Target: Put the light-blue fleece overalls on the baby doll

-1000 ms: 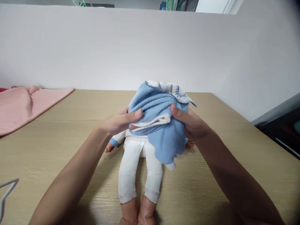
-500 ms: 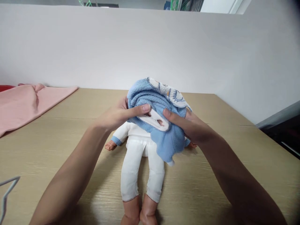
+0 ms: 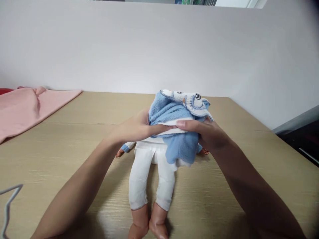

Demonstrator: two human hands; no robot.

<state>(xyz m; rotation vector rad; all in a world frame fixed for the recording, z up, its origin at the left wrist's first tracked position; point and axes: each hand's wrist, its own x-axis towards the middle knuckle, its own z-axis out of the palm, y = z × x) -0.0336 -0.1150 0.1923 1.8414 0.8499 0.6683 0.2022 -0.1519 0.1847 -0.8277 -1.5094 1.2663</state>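
Observation:
A bunched blue terry garment with white trim and an embroidered white patch hangs between my hands; its exact kind is hard to make out. My left hand grips its left side, thumb laid along the white edge. From the right, my right hand is closed on it too, and the two thumb tips nearly meet. Under the cloth a baby doll lies on its back, legs toward me, in white trousers and a white top with blue cuffs. The garment hides its head and most of its chest.
A wooden table carries the doll, with a white wall behind. Pink cloth lies at the far left beside a red object. A bent grey wire-like piece shows at lower left. A dark object stands beyond the right edge.
The garment has shifted a little right, and its white-edged opening has been pressed flat. My left hand has moved right, bringing the thumbs closer. The view has tilted slightly.

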